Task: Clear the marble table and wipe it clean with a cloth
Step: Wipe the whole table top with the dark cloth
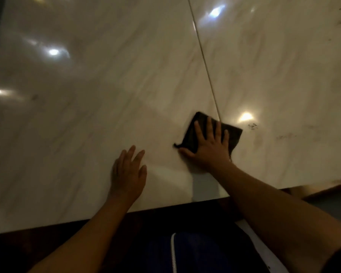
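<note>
Here we are over the marble table (98, 99), pale and glossy, with lamp reflections (53, 52) glinting on its left half. The right grip (209, 147) is flat on the dark cloth (233, 133). Its fingers are straight and spread, the palm presses the cloth onto the marble without curling round it, and the thumb sits out at the cloth's near-left corner. The cloth lies folded in a rough square, close to the near edge and a bit right of the middle. It sits where the thin seam (204, 60) comes down from the far edge, splitting the top into 2 slabs. The left grip (129, 172) is released too: palm down on bare marble, fingers loosely fanned, holding nothing. It rests just left of the cloth, apart from it, also close to the near edge. Just right of the cloth, a cluster of small dark specks (252, 126) sits on the marble, and fainter smudges (285, 136) trail on toward the right edge. Below the near edge run a dark wooden rim (67, 225) and a blue garment (195, 251) with 1 white stripe (173, 251).
</note>
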